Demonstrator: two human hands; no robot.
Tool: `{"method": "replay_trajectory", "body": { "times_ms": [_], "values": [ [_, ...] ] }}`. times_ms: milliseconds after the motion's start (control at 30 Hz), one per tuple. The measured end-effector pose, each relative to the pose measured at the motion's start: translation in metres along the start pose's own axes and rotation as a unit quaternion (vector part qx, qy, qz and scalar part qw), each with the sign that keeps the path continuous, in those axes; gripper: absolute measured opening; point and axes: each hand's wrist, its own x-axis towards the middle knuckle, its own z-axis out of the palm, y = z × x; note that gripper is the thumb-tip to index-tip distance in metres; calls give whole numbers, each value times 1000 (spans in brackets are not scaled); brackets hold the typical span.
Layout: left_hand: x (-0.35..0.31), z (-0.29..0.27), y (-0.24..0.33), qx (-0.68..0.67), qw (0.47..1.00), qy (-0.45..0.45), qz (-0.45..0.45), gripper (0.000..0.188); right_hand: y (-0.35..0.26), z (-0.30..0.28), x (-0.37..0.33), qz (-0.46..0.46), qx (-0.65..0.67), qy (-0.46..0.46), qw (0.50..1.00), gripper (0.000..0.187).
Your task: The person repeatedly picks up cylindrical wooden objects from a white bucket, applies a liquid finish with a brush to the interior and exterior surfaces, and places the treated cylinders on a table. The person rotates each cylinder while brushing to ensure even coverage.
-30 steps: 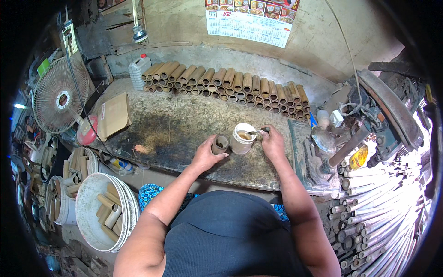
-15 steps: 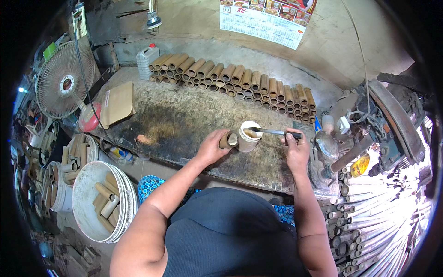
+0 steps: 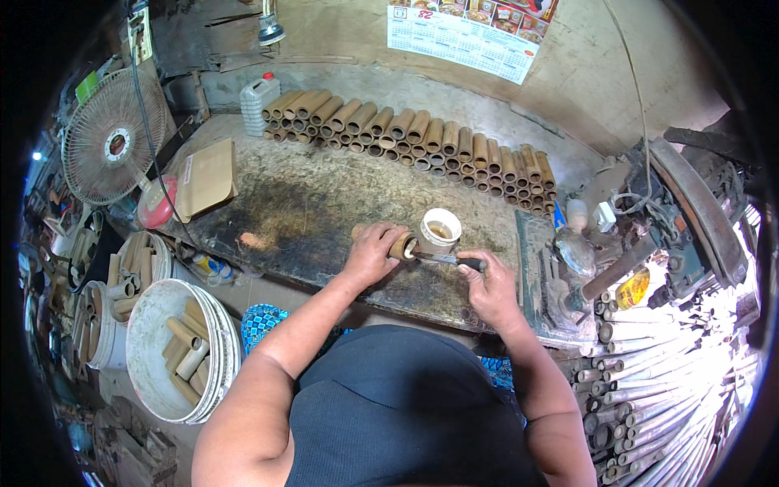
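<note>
My left hand (image 3: pixel 375 253) is wrapped round a short bamboo tube (image 3: pixel 399 246), which lies nearly level with its open end facing right. In my right hand (image 3: pixel 492 294) is a black-handled knife (image 3: pixel 438 258) with a narrow grey blade. The blade points left, and its tip is at the mouth of the tube; how far it reaches inside is hard to see. Just beyond the blade stands a small white plastic cup (image 3: pixel 441 216) with some brownish stuff in it. Both hands are over the near part of the worn wooden workbench (image 3: pixel 316 195).
Stacked bamboo tubes (image 3: pixel 398 134) line the back of the bench, beside a plastic jug (image 3: pixel 258 105). Cardboard (image 3: pixel 207 180) and a fan (image 3: pixel 116 138) are at left. White buckets (image 3: pixel 150 325) hold cut tubes. Metal clutter (image 3: pixel 576 252) and long bamboo poles (image 3: pixel 641 406) lie right.
The knife has come out of the cup and moved left and down to the tube's mouth. My left hand has tipped the tube flatter, and my right hand has moved closer to it.
</note>
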Motion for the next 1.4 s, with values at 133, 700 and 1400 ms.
{"method": "replay_trajectory", "body": {
  "times_ms": [133, 700, 1400],
  "values": [
    [0, 3, -4, -4, 1000, 17, 10, 68, -8, 6, -8, 55, 30, 10, 998, 17],
    [-5, -4, 9, -131, 988, 29, -76, 71, -2, 38, 2, -133, 14, 116, 984, 30],
    [-18, 9, 3, -209, 975, -6, -70, 75, -22, 11, 17, -27, 37, -42, 998, 17]
  ]
}}
